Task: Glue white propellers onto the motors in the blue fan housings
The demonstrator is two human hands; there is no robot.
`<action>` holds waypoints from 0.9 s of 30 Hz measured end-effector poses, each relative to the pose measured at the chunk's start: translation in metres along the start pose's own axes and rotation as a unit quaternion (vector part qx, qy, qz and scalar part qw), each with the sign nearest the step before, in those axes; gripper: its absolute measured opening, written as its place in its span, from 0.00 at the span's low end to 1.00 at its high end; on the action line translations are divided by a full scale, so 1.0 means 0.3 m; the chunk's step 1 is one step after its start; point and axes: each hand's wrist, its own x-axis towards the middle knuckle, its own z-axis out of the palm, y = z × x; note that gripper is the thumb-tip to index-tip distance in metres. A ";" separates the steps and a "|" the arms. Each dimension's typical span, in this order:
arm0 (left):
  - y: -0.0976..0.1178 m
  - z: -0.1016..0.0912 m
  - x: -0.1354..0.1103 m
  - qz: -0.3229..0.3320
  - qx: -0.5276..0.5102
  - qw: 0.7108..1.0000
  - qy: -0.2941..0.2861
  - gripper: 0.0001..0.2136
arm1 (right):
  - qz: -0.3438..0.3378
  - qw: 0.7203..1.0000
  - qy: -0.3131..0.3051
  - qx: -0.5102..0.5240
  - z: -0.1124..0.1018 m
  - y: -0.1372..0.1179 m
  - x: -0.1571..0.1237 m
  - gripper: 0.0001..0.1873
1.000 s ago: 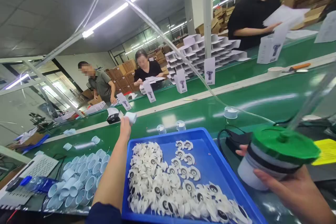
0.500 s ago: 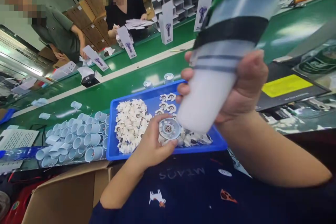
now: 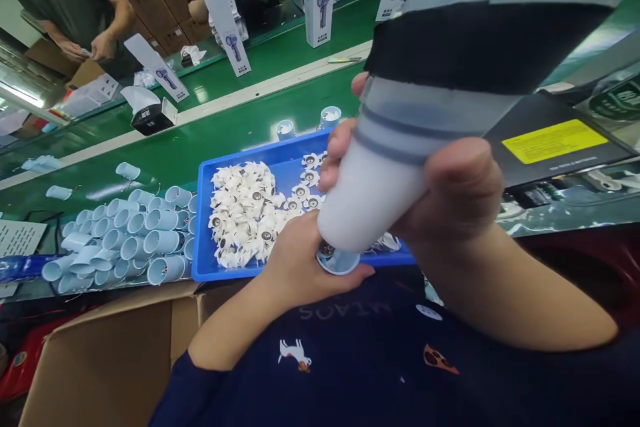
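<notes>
My left hand (image 3: 305, 260) is wrapped round a light-blue cup-shaped fan housing (image 3: 343, 263), its open end turned up toward me. Dark and reddish parts show inside it. In my right hand (image 3: 450, 193) is a thick white cylinder (image 3: 370, 187) with a translucent upper part and a black taped band. Its rounded lower end overlaps the housing's opening; whether it touches anything inside is hidden. Behind my hands lies a blue tray (image 3: 200, 227) with a heap of white fan impellers (image 3: 245, 213) on its left side and several laid out singly near its middle.
Many light-blue housings (image 3: 135, 220) are piled left of the tray, and two stand behind it. A cardboard box (image 3: 110, 360) sits below at left. Across the green bench (image 3: 240, 130), printed cartons (image 3: 320, 7) stand before two people. A black panel with a yellow label (image 3: 555, 147) lies right.
The white cylinder has come down and left over the housing's opening. The housing has tilted in my left hand. The head view has shifted downward and closer to the cylinder.
</notes>
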 end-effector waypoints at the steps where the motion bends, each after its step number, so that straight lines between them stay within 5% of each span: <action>1: 0.000 0.000 0.002 0.003 -0.003 1.000 -0.003 0.15 | -0.006 1.000 -0.001 0.007 0.001 -0.002 -0.001 0.28; 16: 0.012 0.004 0.009 -0.064 -0.021 0.997 -0.034 0.16 | -0.009 1.000 0.022 0.003 0.009 0.021 0.018 0.31; 21: -0.060 -0.013 0.013 -0.161 0.040 0.981 -0.105 0.28 | -0.016 0.994 0.106 0.012 -0.063 0.001 0.022 0.35; 23: -0.133 -0.052 -0.005 -0.197 0.090 0.974 -0.070 0.28 | -0.035 0.982 0.178 -0.051 -0.154 -0.009 -0.001 0.37; 27: -0.290 -0.151 -0.076 -0.250 0.133 0.949 0.136 0.23 | -0.080 0.923 0.309 -0.217 -0.356 -0.003 -0.081 0.29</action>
